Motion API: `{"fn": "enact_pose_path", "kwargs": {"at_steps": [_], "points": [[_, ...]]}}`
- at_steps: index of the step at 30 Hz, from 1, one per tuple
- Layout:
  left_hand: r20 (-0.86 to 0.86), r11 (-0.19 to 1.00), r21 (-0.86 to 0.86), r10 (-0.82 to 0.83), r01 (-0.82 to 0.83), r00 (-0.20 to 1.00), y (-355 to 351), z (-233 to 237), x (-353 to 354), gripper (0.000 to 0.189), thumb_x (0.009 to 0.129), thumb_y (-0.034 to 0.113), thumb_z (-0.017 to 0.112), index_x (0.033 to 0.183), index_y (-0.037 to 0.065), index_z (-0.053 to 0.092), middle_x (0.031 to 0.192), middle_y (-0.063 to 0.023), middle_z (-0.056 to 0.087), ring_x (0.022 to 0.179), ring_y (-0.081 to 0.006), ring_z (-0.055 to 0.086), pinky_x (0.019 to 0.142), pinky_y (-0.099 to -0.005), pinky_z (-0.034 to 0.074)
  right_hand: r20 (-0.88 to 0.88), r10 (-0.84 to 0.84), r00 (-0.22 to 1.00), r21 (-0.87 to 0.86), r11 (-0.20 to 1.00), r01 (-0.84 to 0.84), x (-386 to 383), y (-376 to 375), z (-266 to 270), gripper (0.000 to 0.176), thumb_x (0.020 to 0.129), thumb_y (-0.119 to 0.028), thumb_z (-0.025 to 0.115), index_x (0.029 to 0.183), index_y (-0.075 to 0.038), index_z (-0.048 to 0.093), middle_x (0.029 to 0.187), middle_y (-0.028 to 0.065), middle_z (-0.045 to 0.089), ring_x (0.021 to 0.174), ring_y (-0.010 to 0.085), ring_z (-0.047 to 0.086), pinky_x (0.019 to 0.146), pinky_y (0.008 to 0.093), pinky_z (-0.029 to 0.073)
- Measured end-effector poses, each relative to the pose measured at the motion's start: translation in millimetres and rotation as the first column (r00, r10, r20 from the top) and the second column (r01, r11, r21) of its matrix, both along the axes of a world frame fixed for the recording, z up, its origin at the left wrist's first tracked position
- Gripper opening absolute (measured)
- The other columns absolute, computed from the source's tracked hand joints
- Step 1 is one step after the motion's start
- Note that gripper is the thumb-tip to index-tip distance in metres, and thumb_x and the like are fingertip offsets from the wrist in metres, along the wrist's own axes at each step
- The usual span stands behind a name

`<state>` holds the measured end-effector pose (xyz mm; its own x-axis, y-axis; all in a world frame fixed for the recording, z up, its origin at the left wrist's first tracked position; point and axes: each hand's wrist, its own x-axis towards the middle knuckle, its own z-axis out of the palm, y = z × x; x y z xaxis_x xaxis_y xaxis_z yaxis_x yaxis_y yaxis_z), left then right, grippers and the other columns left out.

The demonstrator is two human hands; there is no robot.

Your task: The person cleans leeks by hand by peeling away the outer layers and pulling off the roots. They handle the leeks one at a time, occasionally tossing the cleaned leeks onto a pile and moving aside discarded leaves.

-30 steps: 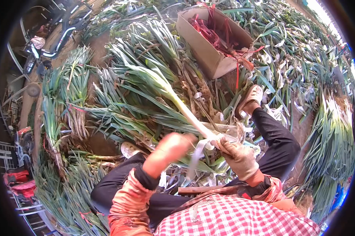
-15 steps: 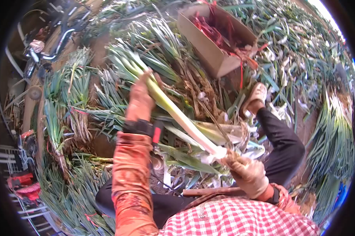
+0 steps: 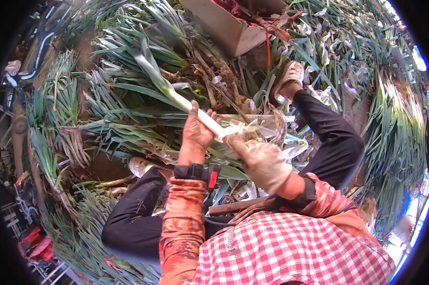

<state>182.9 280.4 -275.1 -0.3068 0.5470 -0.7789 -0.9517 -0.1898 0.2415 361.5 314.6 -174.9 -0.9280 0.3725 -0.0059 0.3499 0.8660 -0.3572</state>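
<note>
A leek [image 3: 178, 99] slants across the middle of the head view, its green leaves up to the left and its white end down to the right. My left hand [image 3: 197, 130], bare, is closed around the pale lower shaft, with the thumb on top. At the root end my right hand [image 3: 266, 166], in a light glove, is closed, its fingertips at the leek's roots and loose pale skin. The glove hides exactly what those fingers pinch. Peeled leaves and pale skins [image 3: 231, 171] lie under both hands.
Beyond my hands stands a cardboard box [image 3: 224, 31] holding red ties. Leek bundles lie left [image 3: 62, 114] and right [image 3: 397, 128], and loose leeks are piled ahead. My outstretched leg and shoe [image 3: 290, 78] flank the peelings. A brown stick [image 3: 238, 205] lies near my lap.
My left hand has slid from the leek's leafy part down to its white shaft, close to my right hand. The view has shifted, and the box now sits higher in it.
</note>
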Motion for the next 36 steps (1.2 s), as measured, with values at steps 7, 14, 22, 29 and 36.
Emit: {"fn": "enact_pose_path", "kwargs": {"at_steps": [7,14,22,29,36], "points": [[-0.028,0.998,0.068,-0.011,0.013,1.0,-2,-5,-18,0.021,0.084,0.028,0.06,0.077,0.012,0.048,0.062,0.0046,0.043,0.051,-0.0074,0.042,0.046,-0.0219,0.037,-0.003,-0.147,0.989,-0.518,0.846,0.124,-10,17,22,0.068,0.078,-0.033,0.062,0.129,0.0,0.032,0.108,0.0229,0.053,0.099,0.0343,0.054,0.085,0.0383,0.043],[-0.127,1.0,-0.026,0.014,-0.018,0.992,-3,-10,-18,0.02,0.083,0.025,0.061,0.077,0.011,0.049,0.062,0.0015,0.044,0.048,-0.0102,0.042,0.043,-0.0236,0.037,0.102,-0.105,0.989,-0.847,0.513,0.142,-77,49,-60,0.08,0.075,-0.043,0.065,0.132,-0.001,0.028,0.113,0.0183,0.052,0.102,0.0254,0.052,0.09,0.0332,0.039],[-0.188,0.994,-0.067,-0.099,0.088,0.977,-7,-25,-31,0.017,0.085,0.018,0.058,0.081,0.006,0.047,0.066,-0.0038,0.045,0.049,-0.0147,0.044,0.044,-0.0302,0.039,0.385,0.029,0.923,-0.881,0.309,0.358,-46,21,-37,0.04,0.085,-0.041,0.053,0.082,-0.002,0.06,0.064,0.0086,0.053,0.065,0.0195,0.053,0.059,0.0328,0.041],[-0.339,0.996,-0.075,0.014,-0.042,0.941,3,-24,-78,0.015,0.085,0.013,0.056,0.079,0.005,0.045,0.063,-0.0039,0.045,0.049,-0.0155,0.043,0.048,-0.0338,0.04,0.361,-0.135,0.923,-0.861,0.332,0.385,52,6,6,0.024,0.087,-0.02,0.05,0.106,-0.006,0.055,0.068,0.0062,0.056,0.058,0.0205,0.057,0.053,0.0297,0.046],[-0.412,0.986,-0.13,0.039,-0.101,0.91,11,-22,-135,0.02,0.086,0.02,0.056,0.074,0.008,0.044,0.058,0.0005,0.039,0.045,-0.0124,0.04,0.042,-0.0267,0.036,0.533,-0.489,0.69,-0.793,-0.006,0.609,133,29,39,0.032,0.088,-0.025,0.05,0.104,0.003,0.054,0.069,0.0013,0.055,0.053,0.0065,0.049,0.048,0.0209,0.041]]}}
